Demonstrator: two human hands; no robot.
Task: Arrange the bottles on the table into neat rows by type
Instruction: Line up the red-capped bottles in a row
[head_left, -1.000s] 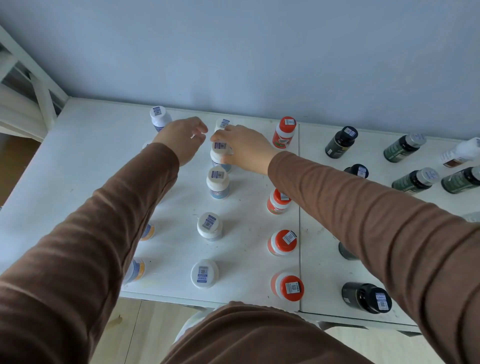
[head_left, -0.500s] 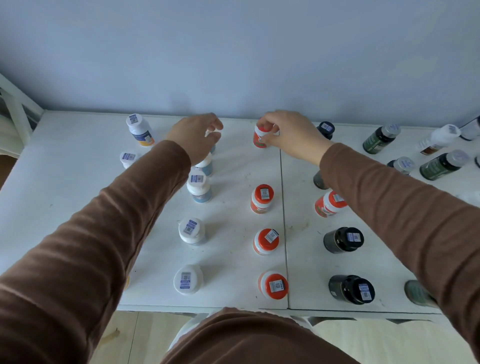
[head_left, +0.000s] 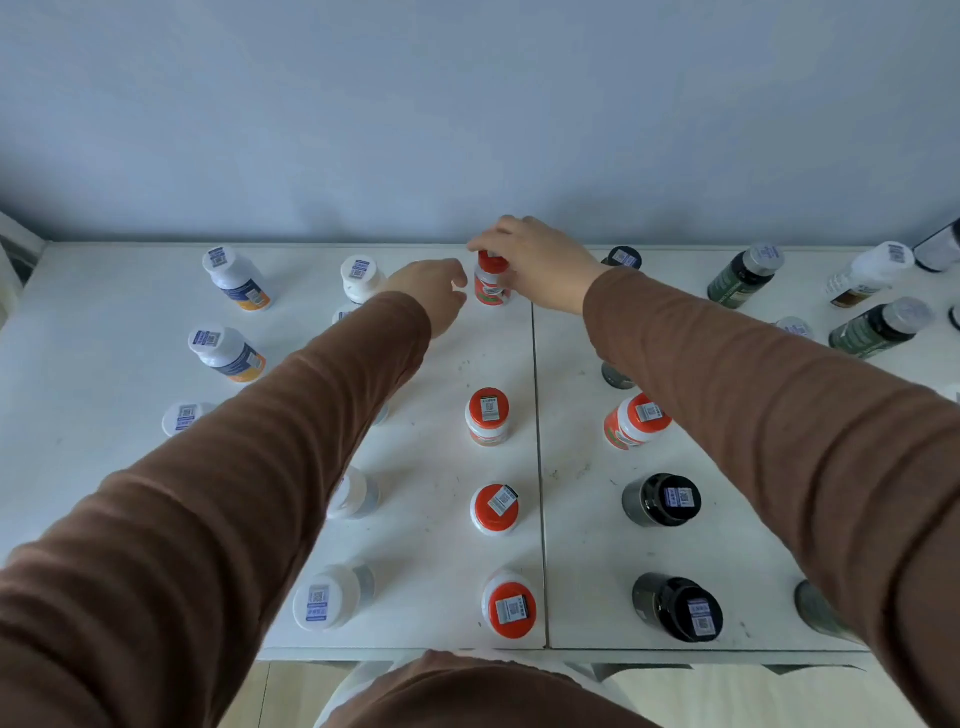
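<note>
A red-capped bottle (head_left: 491, 280) is gripped at the top by the right hand (head_left: 535, 265). Nothing is held by the left hand (head_left: 434, 291), loosely curled just beside it.

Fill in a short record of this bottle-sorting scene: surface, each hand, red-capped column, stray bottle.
Surface: white table
Right hand: grips the far red-capped bottle by its cap
Left hand: beside that bottle, fingers loosely curled, holding nothing
Red-capped column: three more upright, nearest one
Stray: red-capped bottle among the black-capped bottles
</note>
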